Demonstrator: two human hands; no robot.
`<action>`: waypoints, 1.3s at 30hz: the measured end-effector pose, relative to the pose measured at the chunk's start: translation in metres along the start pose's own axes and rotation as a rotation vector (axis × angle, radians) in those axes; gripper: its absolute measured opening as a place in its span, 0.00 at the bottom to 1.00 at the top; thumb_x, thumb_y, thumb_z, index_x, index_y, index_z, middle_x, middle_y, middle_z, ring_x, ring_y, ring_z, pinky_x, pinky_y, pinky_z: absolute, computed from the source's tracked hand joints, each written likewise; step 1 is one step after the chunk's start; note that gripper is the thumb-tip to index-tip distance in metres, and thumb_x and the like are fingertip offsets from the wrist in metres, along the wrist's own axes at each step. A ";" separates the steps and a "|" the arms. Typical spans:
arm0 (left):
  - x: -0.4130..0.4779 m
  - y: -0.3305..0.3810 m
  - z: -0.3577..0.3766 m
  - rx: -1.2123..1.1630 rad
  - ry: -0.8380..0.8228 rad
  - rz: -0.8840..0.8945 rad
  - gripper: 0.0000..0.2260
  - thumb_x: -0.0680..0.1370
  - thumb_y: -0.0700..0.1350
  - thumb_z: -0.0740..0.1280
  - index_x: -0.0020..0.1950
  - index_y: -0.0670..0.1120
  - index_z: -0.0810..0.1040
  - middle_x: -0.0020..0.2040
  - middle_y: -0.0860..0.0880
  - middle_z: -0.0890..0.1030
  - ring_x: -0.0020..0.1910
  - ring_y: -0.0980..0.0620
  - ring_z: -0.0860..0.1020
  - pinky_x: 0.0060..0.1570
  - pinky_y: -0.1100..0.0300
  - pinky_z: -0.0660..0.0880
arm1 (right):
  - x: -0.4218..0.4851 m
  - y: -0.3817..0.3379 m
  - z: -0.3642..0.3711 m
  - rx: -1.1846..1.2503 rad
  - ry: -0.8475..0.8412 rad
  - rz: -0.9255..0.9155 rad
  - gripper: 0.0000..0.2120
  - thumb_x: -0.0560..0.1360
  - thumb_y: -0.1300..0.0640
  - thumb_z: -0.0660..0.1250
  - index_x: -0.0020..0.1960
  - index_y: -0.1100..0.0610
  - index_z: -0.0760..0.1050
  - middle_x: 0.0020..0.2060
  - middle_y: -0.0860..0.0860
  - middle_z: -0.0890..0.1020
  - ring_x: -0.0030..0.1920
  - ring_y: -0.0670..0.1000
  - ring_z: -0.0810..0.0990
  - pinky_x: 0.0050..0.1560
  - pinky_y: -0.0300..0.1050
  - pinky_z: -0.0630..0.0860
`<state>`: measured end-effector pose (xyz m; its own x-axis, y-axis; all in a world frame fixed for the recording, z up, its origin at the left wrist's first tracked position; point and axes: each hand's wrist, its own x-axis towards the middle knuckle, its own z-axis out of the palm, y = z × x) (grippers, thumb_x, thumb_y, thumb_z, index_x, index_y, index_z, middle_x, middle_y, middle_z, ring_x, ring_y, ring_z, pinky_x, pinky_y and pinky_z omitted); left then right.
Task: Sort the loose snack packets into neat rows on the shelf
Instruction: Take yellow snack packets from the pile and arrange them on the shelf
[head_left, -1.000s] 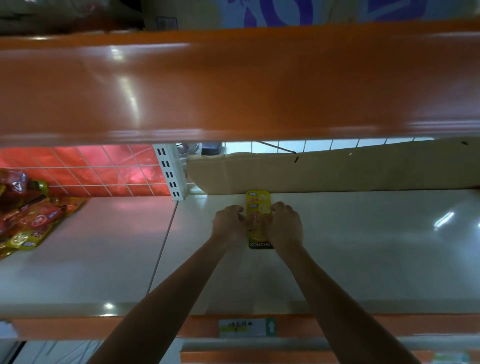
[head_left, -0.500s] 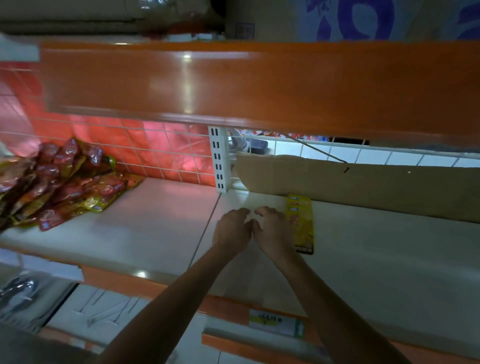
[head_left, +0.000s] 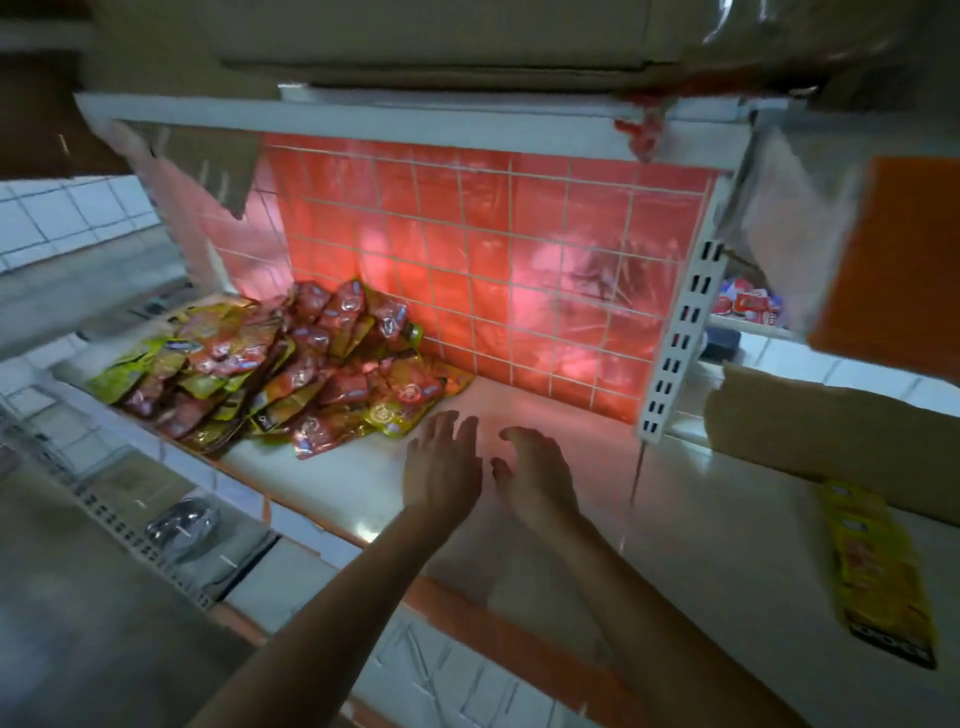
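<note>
Both hands — left hand (head_left: 441, 470), right hand (head_left: 540, 478) — hover mid-frame, fingers loosely spread and empty, apparently between packets — next, picking from the pile of snack packets (head_left: 280, 374) centre-left.

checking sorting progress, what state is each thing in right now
left hand: open, empty, over the shelf
right hand: loosely curled, empty
red and green snack packets: loose heap, unsorted
yellow packets: lying flat, apart from the heap
cardboard sheet: standing along the shelf's back

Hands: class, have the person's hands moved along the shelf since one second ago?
Yes. The left hand and right hand have crossed leftward past the white slotted upright, leaving the yellow packet, towards the packet pile.
</note>
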<state>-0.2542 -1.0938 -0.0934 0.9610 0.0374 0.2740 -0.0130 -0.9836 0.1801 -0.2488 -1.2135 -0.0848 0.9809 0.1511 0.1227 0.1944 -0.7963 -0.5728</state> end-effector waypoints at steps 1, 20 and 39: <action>0.007 -0.017 -0.002 0.007 0.025 -0.008 0.21 0.75 0.42 0.68 0.68 0.44 0.71 0.67 0.42 0.73 0.66 0.39 0.70 0.58 0.48 0.72 | 0.010 -0.009 0.010 -0.005 -0.010 -0.013 0.20 0.79 0.54 0.62 0.70 0.55 0.68 0.69 0.51 0.71 0.68 0.53 0.68 0.67 0.43 0.64; 0.087 -0.154 0.009 0.377 0.136 -0.015 0.13 0.58 0.43 0.79 0.39 0.43 0.81 0.36 0.45 0.80 0.39 0.45 0.76 0.34 0.55 0.72 | 0.135 -0.083 0.098 -0.125 -0.039 0.004 0.32 0.71 0.40 0.67 0.71 0.52 0.64 0.66 0.52 0.70 0.68 0.58 0.66 0.61 0.53 0.67; 0.084 -0.102 -0.011 -1.208 0.150 -0.023 0.15 0.72 0.37 0.60 0.36 0.56 0.77 0.49 0.53 0.76 0.52 0.47 0.75 0.53 0.41 0.77 | 0.075 -0.020 0.017 0.571 0.331 0.197 0.11 0.65 0.59 0.76 0.37 0.48 0.76 0.36 0.41 0.78 0.40 0.45 0.77 0.41 0.33 0.71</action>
<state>-0.1747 -0.9880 -0.0785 0.9239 0.1512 0.3515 -0.3223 -0.1876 0.9279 -0.1790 -1.1764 -0.0779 0.9610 -0.2240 0.1620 0.0777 -0.3435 -0.9359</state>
